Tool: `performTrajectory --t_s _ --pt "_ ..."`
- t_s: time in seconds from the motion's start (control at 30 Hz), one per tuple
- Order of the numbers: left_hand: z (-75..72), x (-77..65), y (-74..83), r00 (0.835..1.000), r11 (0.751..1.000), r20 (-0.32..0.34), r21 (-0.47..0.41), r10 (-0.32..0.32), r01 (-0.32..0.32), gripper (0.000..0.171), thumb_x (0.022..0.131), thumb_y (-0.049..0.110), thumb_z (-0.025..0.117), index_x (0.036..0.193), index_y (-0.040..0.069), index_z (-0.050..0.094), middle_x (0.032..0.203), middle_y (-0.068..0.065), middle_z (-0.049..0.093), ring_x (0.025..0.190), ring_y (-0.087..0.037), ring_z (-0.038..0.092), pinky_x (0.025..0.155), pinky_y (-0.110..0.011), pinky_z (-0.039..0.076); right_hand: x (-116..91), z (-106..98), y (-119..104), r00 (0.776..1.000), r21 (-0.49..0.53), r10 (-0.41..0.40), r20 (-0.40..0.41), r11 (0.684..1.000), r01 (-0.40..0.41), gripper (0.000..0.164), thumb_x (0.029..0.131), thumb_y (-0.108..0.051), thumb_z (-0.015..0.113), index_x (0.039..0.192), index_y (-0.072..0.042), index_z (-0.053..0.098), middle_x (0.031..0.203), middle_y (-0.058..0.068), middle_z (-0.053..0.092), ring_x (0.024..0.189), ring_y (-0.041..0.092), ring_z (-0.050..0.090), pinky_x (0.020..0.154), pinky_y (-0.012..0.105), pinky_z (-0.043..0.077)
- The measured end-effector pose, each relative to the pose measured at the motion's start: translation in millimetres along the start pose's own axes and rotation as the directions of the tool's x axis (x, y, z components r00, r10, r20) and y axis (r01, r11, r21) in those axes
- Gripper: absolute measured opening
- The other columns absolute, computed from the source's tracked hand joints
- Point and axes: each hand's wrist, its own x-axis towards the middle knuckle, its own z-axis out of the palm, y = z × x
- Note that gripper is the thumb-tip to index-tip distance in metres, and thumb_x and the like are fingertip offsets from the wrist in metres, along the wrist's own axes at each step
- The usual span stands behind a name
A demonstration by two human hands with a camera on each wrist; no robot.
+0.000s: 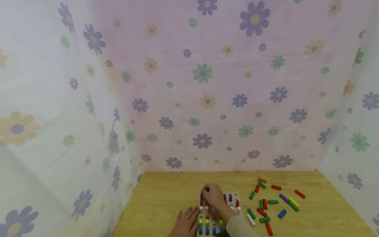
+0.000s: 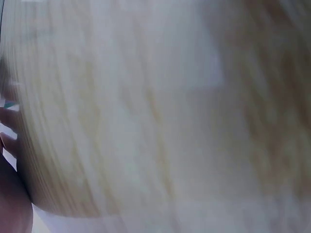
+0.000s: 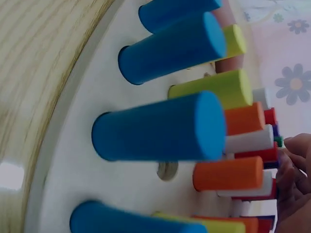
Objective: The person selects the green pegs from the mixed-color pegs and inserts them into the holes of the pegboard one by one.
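Note:
A white pegboard point(image 1: 233, 194) stands on the table with rows of colored pegs upright in its holes. At its far left corner my right hand point(image 1: 215, 197) pinches a green peg point(image 1: 202, 191) between thumb and fingers. The right wrist view shows that green peg point(image 3: 278, 141) beside the fingertips, past blue pegs point(image 3: 160, 128), yellow, orange, white and red ones. My left hand point(image 1: 186, 223) rests on the table with fingers extended, against the board's left side. Only some fingers of it point(image 2: 8, 119) show at the edge of the left wrist view.
Loose pegs lie scattered on the wooden table point(image 1: 165, 187) right of the board, among them a white peg point(image 1: 250, 220), a blue peg point(image 1: 282, 213), a yellow peg point(image 1: 293, 201) and several red and green ones. Flowered sheets point(image 1: 177, 141) hang behind and at both sides.

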Motion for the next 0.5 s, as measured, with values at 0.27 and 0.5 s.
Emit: performTrajectory --t_s 0.27,0.5 --pt "-0.9 0.5 1.8 0.998 0.998 0.035 0.05 -0.049 0.047 0.059 0.109 0.051 0.034 0.155 0.015 0.049 0.158 -0.001 0.046 0.146 -0.034 0.039 0.112 -0.072 0.025 -13.6 -23.6 -3.1 0.998 0.198 -0.008 0.059 0.98 -0.004 0.016 0.099 -0.008 0.065 0.108 0.001 0.074 0.099 0.007 0.072 0.087 0.019 0.066 0.075 0.04 0.058" --pt "-2.5 2.8 8.2 0.996 0.996 0.052 0.041 -0.077 0.075 0.061 0.109 0.053 0.034 0.155 0.015 0.048 0.159 -0.003 0.046 0.147 -0.036 0.038 0.114 -0.071 0.023 -25.9 -59.9 2.3 0.99 0.156 -0.11 0.089 0.983 0.096 0.01 0.101 -0.01 0.064 0.105 -0.007 0.073 0.098 0.003 0.07 0.082 0.013 0.062 0.067 0.028 0.053"
